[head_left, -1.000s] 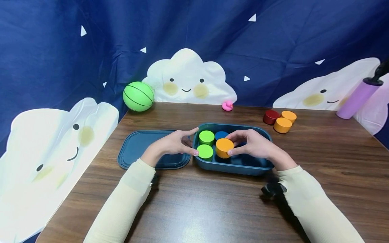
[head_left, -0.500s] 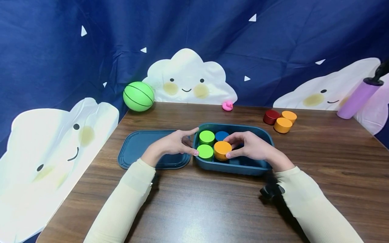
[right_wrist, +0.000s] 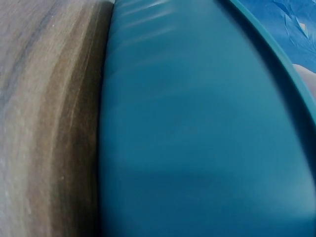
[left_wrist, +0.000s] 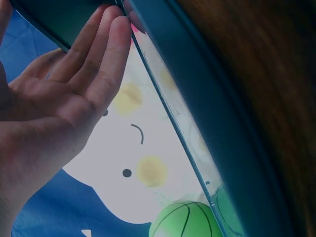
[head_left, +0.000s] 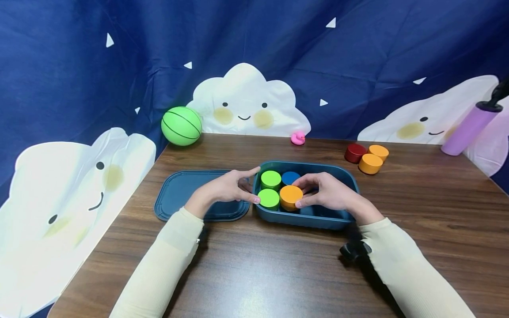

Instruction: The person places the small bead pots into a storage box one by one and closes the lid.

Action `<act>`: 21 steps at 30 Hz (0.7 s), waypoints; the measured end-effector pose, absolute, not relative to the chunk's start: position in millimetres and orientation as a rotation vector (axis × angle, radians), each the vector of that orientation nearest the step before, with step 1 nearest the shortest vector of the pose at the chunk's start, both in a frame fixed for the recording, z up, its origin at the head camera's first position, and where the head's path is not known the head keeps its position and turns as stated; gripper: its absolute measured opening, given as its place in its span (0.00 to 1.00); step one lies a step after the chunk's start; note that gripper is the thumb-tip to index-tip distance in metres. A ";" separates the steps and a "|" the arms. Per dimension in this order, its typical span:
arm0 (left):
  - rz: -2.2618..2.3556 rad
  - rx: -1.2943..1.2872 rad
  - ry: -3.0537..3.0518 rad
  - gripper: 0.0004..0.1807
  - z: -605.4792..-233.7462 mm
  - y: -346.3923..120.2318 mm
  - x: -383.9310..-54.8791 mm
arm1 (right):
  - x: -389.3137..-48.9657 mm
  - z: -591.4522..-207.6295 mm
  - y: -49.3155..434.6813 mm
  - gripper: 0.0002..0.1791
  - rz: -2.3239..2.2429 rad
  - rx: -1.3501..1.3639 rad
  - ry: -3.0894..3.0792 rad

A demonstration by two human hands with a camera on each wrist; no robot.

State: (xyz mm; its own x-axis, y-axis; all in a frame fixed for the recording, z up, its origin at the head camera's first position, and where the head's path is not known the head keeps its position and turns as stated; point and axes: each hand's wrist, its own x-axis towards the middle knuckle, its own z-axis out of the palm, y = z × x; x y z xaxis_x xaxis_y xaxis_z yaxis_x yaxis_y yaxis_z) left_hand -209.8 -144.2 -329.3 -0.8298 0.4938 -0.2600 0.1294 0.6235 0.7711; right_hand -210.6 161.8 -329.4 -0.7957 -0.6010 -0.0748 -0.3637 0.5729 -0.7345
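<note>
Orange block [head_left: 289, 198] down in the box [head_left: 314, 222], at its left end and near side, right beside the near green block [head_left: 268, 199] and in front of the blue block [head_left: 290, 177]. Grasped round its sides by the right hand [head_left: 330, 191], between thumb and fingertips. Nothing grasped by the left hand [head_left: 227, 189]: fingers out straight, seemingly touching the box's left end. Settled on the box floor or just above? Cannot tell. For a tidy set-down, most likely: keep the top level, lower softly, nudge neither neighbour, then ease thumb and fingers apart; steady the box's end meanwhile. Seen only from the head view: that grip on the orange block, with both neighbours. Shown far better by the left wrist view: outstretched fingers and palm. From the right wrist view, mostly the box's outer wall beside the table [right_wrist: 44, 148].
</note>
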 end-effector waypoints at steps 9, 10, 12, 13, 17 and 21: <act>1.099 0.487 2.387 0.53 -329.9 -144.3 -210.0 | -209.9 -331.5 160.4 0.26 -1.019 -0.817 2.531; 1.100 0.486 2.386 0.53 -329.9 -144.2 -210.2 | -210.0 -331.7 160.2 0.26 -1.016 -0.818 2.534; 1.103 0.485 2.385 0.53 -330.2 -144.1 -210.3 | -209.7 -331.9 159.5 0.26 -1.011 -0.820 2.537; 1.104 0.484 2.383 0.53 -330.2 -144.0 -210.3 | -209.5 -332.0 159.1 0.26 -1.010 -0.821 2.537; 1.103 0.481 2.385 0.53 -330.4 -143.8 -210.2 | -209.2 -332.5 158.5 0.26 -1.001 -0.816 2.543; 1.103 0.477 2.389 0.53 -330.6 -143.8 -210.2 | -209.7 -333.6 157.7 0.26 -0.984 -0.824 2.551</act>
